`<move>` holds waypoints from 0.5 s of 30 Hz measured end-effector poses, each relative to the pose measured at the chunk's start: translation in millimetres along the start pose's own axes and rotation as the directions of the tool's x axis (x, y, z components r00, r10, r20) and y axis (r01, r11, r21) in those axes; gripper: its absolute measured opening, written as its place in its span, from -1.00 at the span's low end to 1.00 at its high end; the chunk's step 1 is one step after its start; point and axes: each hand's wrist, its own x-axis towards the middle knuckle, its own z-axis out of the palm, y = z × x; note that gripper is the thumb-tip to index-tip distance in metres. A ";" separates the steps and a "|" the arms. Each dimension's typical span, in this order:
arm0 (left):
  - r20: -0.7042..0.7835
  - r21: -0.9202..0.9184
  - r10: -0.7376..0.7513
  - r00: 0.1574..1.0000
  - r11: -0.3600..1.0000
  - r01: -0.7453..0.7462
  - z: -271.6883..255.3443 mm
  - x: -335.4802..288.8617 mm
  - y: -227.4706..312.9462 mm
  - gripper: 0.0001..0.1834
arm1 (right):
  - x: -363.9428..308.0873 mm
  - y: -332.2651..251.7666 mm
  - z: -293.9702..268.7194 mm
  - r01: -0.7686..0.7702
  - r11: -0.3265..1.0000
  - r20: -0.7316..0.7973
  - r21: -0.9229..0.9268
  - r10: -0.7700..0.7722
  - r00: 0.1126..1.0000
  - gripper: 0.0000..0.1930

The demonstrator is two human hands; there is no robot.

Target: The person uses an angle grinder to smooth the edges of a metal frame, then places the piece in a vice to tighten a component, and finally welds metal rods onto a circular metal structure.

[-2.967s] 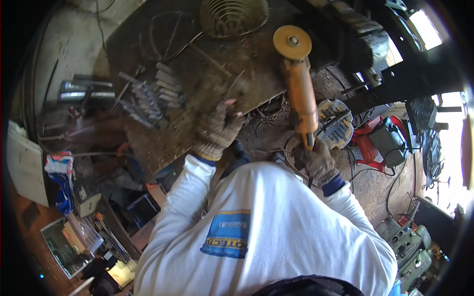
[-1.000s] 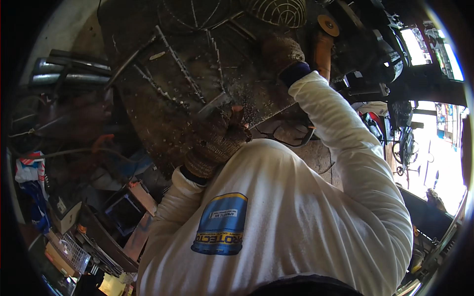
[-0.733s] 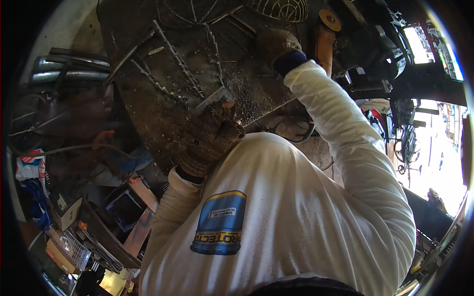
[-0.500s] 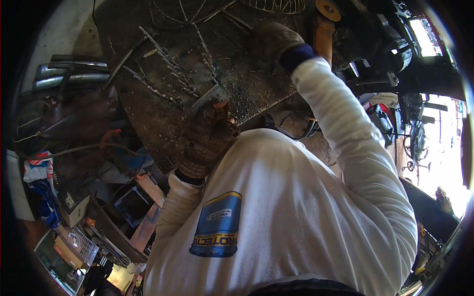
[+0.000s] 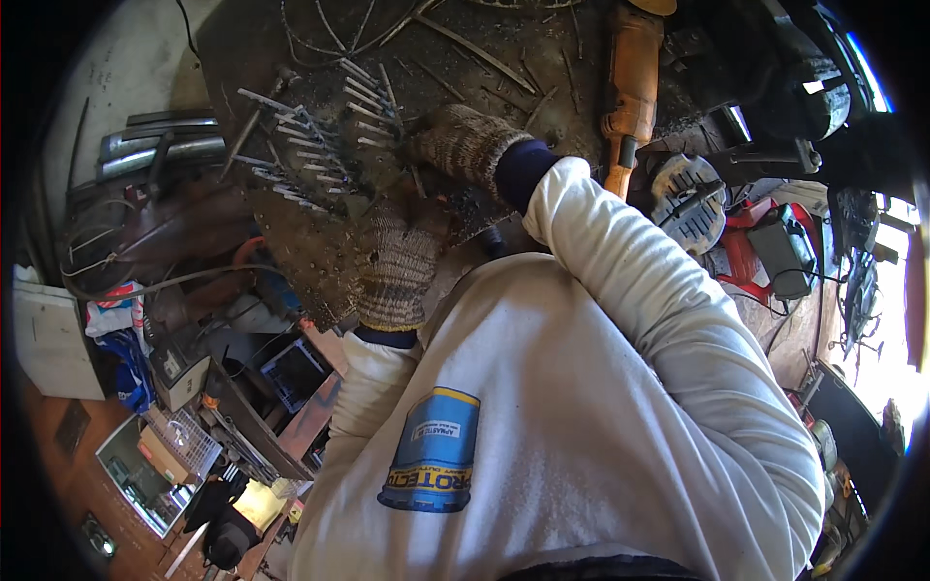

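Observation:
My left hand point(image 5: 397, 257), in a brown knitted glove, is at the near edge of a dark metal table point(image 5: 300, 252). Its shaded fingers look closed round the lower end of a thin metal rod point(image 5: 418, 180). My right hand point(image 5: 470, 143), gloved alike, lies just beyond it and to the right; shadow hides its fingertips. Left of the hands, short metal rods lie in rows, one row point(image 5: 310, 145) in the middle, another point(image 5: 371, 105) farther right and a third point(image 5: 281, 182) nearer the left edge.
An orange angle grinder point(image 5: 632, 87) lies on the table to the right. Bent wire point(image 5: 334, 44) and loose thin rods point(image 5: 480, 53) are at the far side. Metal tubes point(image 5: 160, 145) stand off to the left. Past the right edge are a slotted round plate point(image 5: 690, 201) and a red-and-grey machine point(image 5: 783, 254).
My right hand has come from the far right by the grinder to beside my left hand. The view has shifted, showing more of the rod rows. My left hand stays at the table's near edge.

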 end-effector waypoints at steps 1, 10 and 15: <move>-0.007 0.076 -0.014 1.000 0.997 0.015 0.5 4.7 -2.6 -0.75 | -0.9 -6.1 -4.4 -0.294 0.910 0.138 0.293 0.265 0.954 -0.66; -0.008 -0.215 -0.124 0.992 0.969 0.119 -14.4 -15.1 25.9 -0.64 | -15.6 -15.8 9.8 -0.122 0.923 -0.083 0.364 0.163 0.983 -0.71; 0.004 -0.007 0.283 0.959 0.959 -0.283 -15.1 -36.9 22.7 -0.53 | -51.6 -44.4 5.7 -0.034 0.952 -0.192 0.306 0.097 0.977 -0.73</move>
